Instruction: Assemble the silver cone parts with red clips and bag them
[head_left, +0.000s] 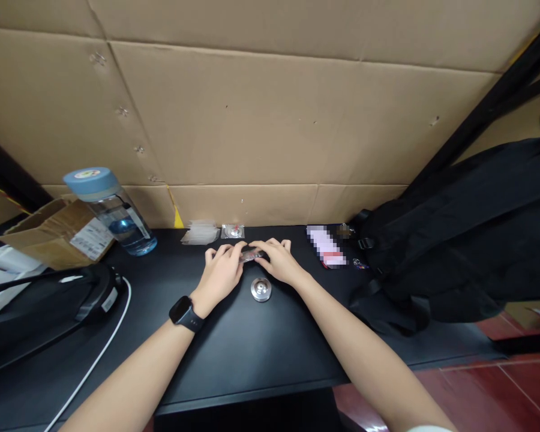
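My left hand (222, 269), with a dark watch (186, 313) on its wrist, and my right hand (279, 260) meet over the black table. Between them their closed fingers grip a small clear plastic bag (252, 255) at its two sides. Fingers partly cover the bag, and I cannot make out whether anything is in it. Just nearer to me lies a round silver metal disc (261, 290) with a small knob at its centre, touched by neither hand. Beyond my left hand are a stack of clear plastic bags (201, 233) and a bagged round metal piece (233, 231).
A blue-lidded water bottle (130, 225) and an open cardboard box (67, 231) stand at left, behind a black bag (49, 306) and white cable (101, 354). To the right are a blurred-out phone-like item (326, 245) and black backpack (454, 234). Cardboard (252, 126) walls the back.
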Tool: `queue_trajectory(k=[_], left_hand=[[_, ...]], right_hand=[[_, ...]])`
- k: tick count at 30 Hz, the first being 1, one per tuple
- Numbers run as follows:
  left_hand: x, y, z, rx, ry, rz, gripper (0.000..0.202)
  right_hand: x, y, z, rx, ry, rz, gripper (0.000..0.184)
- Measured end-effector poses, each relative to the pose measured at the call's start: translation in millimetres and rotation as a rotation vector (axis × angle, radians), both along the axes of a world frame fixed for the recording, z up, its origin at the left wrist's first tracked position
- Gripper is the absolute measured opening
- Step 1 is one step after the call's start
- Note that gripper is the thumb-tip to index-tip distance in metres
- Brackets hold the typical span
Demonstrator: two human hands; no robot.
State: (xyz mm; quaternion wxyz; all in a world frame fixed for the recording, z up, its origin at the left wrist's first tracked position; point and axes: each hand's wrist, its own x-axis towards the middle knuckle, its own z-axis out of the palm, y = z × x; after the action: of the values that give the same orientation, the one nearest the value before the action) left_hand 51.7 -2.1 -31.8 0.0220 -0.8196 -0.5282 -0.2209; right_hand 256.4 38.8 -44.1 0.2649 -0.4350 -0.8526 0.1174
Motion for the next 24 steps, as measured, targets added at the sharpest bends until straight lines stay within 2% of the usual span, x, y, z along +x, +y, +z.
queue_trajectory(k=[5,11,13,18,21,24], left_hand=[[1.4,8.9,0.3,0.010,-0.074,0.113,0.039],[4.1,14.6,-3.3,0.002,-0.072,0.131,0.038],[4.3,13.7,-2.6,0.012,-0.065,0.153,0.036],[0.3,11.5,3.6,0.061,-0.043,0.270,0.037],[-10.2,11.0,11.4,0.095,-0.047,0.335,0.035],[-27.1,11.0,20.6,0.123,-0.078,0.396,0.030]], right_hand=[[-2.1,4.2,-3.0,-0.027,0.127,-0.167,0.027],[-2.0,9.2,-7.5,0.014,0.144,-0.323,0.028],[-0.5,6.9,-5.7,0.051,0.100,-0.279,0.024],[-3.1,-3.6,-1.0,0.068,-0.082,0.014,0.026],[-5.8,-6.9,-2.7,0.053,-0.151,0.005,0.027],[-6.7,-3.1,-5.6,0.050,-0.171,-0.127,0.028]])
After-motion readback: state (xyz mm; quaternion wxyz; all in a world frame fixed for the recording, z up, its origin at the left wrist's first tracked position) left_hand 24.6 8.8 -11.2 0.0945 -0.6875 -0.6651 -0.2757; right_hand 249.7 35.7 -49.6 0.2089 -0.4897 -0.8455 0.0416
